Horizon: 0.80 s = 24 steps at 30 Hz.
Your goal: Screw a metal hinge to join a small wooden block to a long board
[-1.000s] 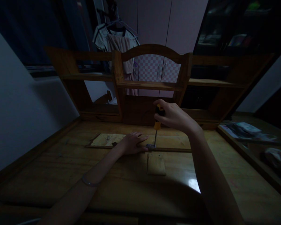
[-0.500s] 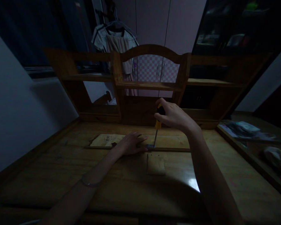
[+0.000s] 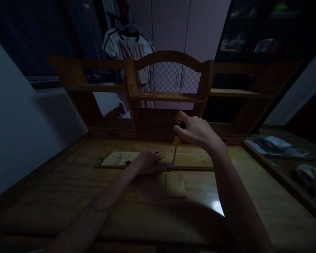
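Observation:
My right hand (image 3: 196, 130) is wrapped round the yellow and black handle of a screwdriver (image 3: 177, 141). The shaft points down, slightly tilted, and its tip meets a small metal bracket (image 3: 169, 164) on the edge of a long wooden board (image 3: 195, 160). Flat on that board, left of the bracket, lies my left hand (image 3: 149, 161) with its fingers stretched out and apart. A thin bracelet circles that wrist. Just nearer to me sits a small square piece of wood (image 3: 175, 185) with two small holes near its far edge. Whatever lies under my left palm is hidden.
A wooden shelf unit (image 3: 168, 95) with an arched top stands along the back of the wooden surface (image 3: 137, 218). Papers (image 3: 275, 143) and a crumpled cloth-like thing (image 3: 307, 175) lie at the right. Clothes (image 3: 131, 47) hang before a pink wardrobe (image 3: 170, 28).
The screwdriver handle has turned slightly in my right hand, its tip staying at the bracket. My left hand stays in place on the board.

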Each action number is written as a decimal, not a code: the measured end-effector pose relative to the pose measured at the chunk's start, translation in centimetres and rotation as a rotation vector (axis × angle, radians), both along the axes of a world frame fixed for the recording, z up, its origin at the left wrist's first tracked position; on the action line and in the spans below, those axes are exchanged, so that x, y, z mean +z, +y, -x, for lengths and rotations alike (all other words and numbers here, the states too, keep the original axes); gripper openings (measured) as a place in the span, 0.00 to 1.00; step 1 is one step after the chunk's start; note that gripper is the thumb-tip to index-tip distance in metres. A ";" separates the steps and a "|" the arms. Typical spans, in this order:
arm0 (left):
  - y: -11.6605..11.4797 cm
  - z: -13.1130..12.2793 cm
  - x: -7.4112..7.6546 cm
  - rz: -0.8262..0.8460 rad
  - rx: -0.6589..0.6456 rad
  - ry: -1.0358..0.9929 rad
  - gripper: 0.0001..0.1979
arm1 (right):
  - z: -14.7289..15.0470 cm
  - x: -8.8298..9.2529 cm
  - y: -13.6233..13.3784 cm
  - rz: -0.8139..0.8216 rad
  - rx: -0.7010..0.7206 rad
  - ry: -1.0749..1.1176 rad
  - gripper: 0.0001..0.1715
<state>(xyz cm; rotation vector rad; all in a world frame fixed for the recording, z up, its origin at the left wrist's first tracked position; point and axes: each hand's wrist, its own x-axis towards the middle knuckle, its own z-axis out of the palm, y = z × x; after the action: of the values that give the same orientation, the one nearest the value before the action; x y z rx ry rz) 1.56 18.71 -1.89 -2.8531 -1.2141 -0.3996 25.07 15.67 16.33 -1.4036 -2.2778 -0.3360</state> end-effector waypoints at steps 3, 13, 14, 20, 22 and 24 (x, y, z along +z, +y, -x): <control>0.0 0.0 -0.1 0.006 0.014 0.005 0.36 | 0.1 -0.3 0.5 -0.033 0.021 0.001 0.14; 0.0 0.1 -0.5 -0.049 -0.001 -0.030 0.35 | -0.1 -0.7 1.2 -0.077 0.092 0.064 0.22; 0.1 0.1 -0.6 -0.045 -0.003 -0.029 0.35 | -0.1 -0.7 1.3 -0.055 0.159 0.097 0.18; 0.0 0.0 0.0 0.005 0.003 -0.014 0.36 | -0.2 -0.6 1.1 0.033 0.439 0.248 0.11; -0.2 -0.1 0.3 0.011 0.005 -0.012 0.36 | -0.1 -0.6 1.0 -0.002 0.411 0.208 0.09; -0.2 -0.1 0.4 0.012 0.005 -0.002 0.36 | 0.2 -0.7 1.1 -0.064 0.304 0.132 0.06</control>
<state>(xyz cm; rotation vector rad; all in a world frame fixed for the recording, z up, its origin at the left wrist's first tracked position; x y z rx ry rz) 1.66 18.50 -1.53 -2.8593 -1.2285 -0.3971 24.86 16.77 15.60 -0.9976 -2.3033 -0.2098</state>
